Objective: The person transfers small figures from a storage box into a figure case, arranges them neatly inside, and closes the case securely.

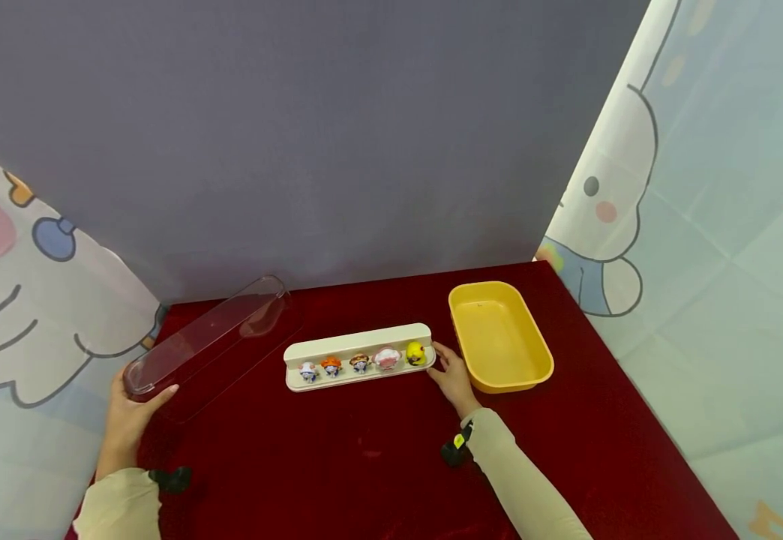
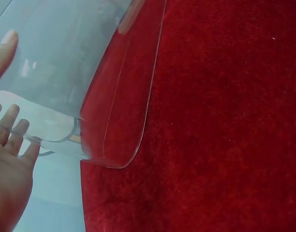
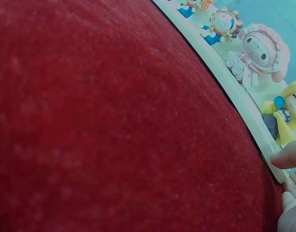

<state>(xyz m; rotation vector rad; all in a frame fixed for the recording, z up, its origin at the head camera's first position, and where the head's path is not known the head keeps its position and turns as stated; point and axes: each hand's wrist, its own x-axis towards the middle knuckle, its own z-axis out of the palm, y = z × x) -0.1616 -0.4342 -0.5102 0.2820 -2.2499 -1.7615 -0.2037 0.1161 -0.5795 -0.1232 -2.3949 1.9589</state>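
At the left, my left hand (image 1: 125, 424) holds a long clear plastic cover (image 1: 205, 341) by its near end. Thumb and fingers lie on opposite sides of that end, as the left wrist view also shows. A cream display base (image 1: 354, 343) rests on the table's middle, carrying a row of several small figurines. Among them are a yellow figurine (image 1: 415, 353) at the right end and a pink-hooded figurine (image 3: 261, 48) beside it. My right hand (image 1: 455, 381) grips the base's right end, the thumb (image 3: 288, 155) on its edge; some fingers are partly hidden.
A yellow tray (image 1: 545, 364) stands just right of my right hand. Dark red cloth (image 1: 337, 465) covers the table. A grey wall (image 1: 337, 150) rises behind it, and cartoon-printed curtains (image 1: 715, 300) hang at both sides.
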